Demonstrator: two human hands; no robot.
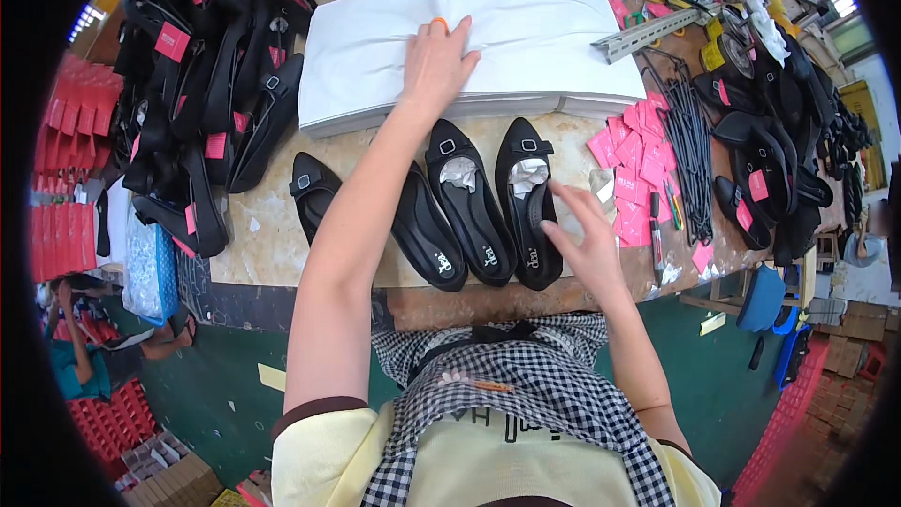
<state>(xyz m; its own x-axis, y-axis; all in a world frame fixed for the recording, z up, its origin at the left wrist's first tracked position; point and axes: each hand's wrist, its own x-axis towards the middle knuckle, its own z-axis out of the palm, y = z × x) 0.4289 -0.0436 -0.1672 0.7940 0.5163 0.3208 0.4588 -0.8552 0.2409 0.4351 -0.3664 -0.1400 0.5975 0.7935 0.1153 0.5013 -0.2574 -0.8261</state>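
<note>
left hand (pixel 437 61) flat on the white paper stack (pixel 526 38), fingers spread | right hand (pixel 587 239) open, fingers touching the rightmost black shoe (pixel 528 202) | worktop (pixel 272 244)

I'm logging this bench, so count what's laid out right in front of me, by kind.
Black flat shoes in the front row: 4
White tissue paper stack: 1
Black hanger bundle: 1
Metal rail: 1
Total: 7

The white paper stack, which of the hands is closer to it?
Left. The left hand rests on the white paper stack, gathering the top sheet. The right hand is down by the rightmost black shoe.
</note>
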